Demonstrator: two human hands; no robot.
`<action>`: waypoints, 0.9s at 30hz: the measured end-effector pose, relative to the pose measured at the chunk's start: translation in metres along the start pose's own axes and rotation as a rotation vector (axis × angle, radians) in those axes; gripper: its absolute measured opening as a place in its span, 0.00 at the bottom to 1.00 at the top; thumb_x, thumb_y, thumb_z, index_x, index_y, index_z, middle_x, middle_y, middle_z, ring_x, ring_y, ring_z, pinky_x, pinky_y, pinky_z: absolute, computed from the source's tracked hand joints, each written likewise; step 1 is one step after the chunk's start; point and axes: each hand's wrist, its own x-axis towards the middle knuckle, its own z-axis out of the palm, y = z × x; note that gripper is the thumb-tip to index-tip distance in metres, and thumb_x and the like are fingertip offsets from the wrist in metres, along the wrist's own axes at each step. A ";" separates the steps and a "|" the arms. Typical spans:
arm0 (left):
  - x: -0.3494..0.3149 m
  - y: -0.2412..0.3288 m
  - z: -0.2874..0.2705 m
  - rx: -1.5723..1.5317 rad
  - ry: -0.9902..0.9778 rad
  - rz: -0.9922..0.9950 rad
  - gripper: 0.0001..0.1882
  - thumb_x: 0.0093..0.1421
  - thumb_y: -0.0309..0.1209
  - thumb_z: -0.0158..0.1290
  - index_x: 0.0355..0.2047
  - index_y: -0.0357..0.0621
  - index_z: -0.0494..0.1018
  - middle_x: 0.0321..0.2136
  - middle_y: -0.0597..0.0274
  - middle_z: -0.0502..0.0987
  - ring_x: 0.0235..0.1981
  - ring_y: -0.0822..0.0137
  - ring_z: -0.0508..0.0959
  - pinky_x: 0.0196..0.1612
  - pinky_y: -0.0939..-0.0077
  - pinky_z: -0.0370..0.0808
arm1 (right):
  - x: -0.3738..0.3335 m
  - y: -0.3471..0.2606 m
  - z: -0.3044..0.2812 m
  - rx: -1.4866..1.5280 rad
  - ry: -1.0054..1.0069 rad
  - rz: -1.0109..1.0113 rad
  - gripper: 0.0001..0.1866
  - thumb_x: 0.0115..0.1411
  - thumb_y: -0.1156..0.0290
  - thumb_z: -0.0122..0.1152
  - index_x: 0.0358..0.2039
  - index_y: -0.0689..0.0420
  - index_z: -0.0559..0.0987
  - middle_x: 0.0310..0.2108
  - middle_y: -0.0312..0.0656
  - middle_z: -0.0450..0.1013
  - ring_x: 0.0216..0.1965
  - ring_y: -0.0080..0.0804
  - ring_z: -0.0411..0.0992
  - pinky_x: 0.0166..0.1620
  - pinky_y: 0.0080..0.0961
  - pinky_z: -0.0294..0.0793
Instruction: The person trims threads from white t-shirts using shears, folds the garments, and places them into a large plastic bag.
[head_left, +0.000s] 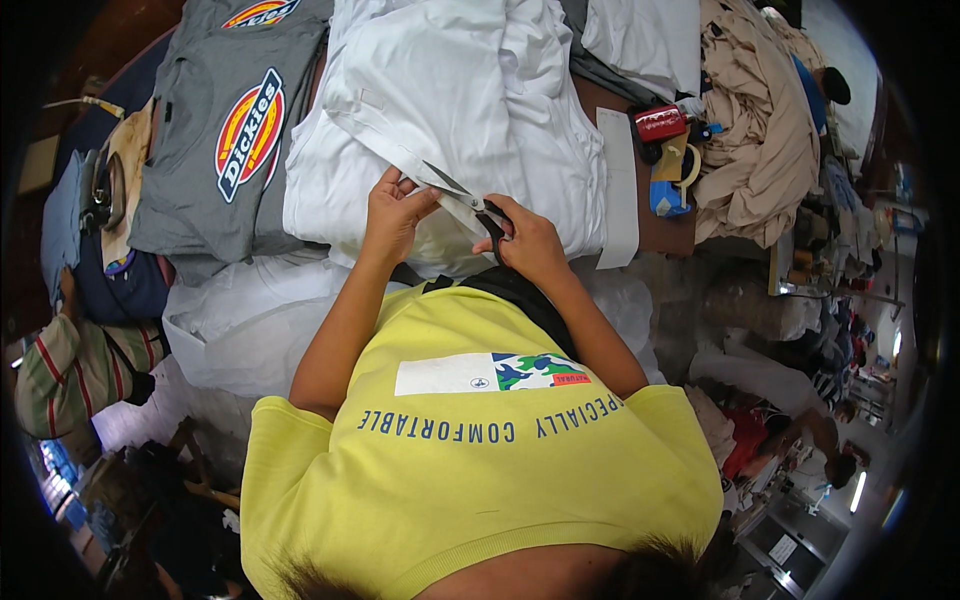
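White garments (pixel 450 80) lie piled on the table in front of me. My left hand (pixel 393 212) pinches the edge of a white garment, with the fingers closed on the cloth. A pair of scissors (pixel 487 208) with dark handles is in my right hand (pixel 527 238), whose fingers are in and around the handles. The scissor blades point up and to the left, parted, one of them over the cloth edge just beside my left fingertips. Whether the cloth lies between the blades is hard to make out.
Grey printed shirts (pixel 215 130) lie left of the pile. To the right are a white strip (pixel 618 185), a red object (pixel 660 123), a tape roll (pixel 689 168) and a beige cloth heap (pixel 755 130). Clear plastic (pixel 255 318) hangs at the table's front. Other people are at both sides.
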 end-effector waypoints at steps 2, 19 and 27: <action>0.000 0.003 0.003 0.003 0.001 0.000 0.23 0.53 0.16 0.52 0.50 0.40 0.63 0.37 0.62 0.76 0.36 0.71 0.77 0.39 0.76 0.77 | -0.001 0.007 0.005 0.024 0.035 -0.024 0.32 0.38 0.62 0.72 0.46 0.53 0.71 0.23 0.43 0.71 0.23 0.38 0.72 0.28 0.30 0.69; 0.007 0.011 -0.002 -0.016 -0.020 0.067 0.26 0.50 0.14 0.52 0.51 0.38 0.62 0.37 0.57 0.75 0.37 0.71 0.76 0.40 0.79 0.76 | 0.016 -0.014 0.001 -0.072 0.028 -0.003 0.36 0.35 0.52 0.72 0.46 0.51 0.72 0.19 0.40 0.67 0.21 0.37 0.68 0.26 0.32 0.66; 0.012 0.016 -0.007 -0.044 0.015 0.063 0.28 0.51 0.16 0.53 0.53 0.41 0.60 0.38 0.59 0.75 0.38 0.70 0.76 0.41 0.75 0.76 | 0.008 0.012 0.011 0.051 -0.014 0.094 0.30 0.40 0.62 0.71 0.45 0.52 0.71 0.30 0.48 0.75 0.31 0.45 0.74 0.32 0.32 0.70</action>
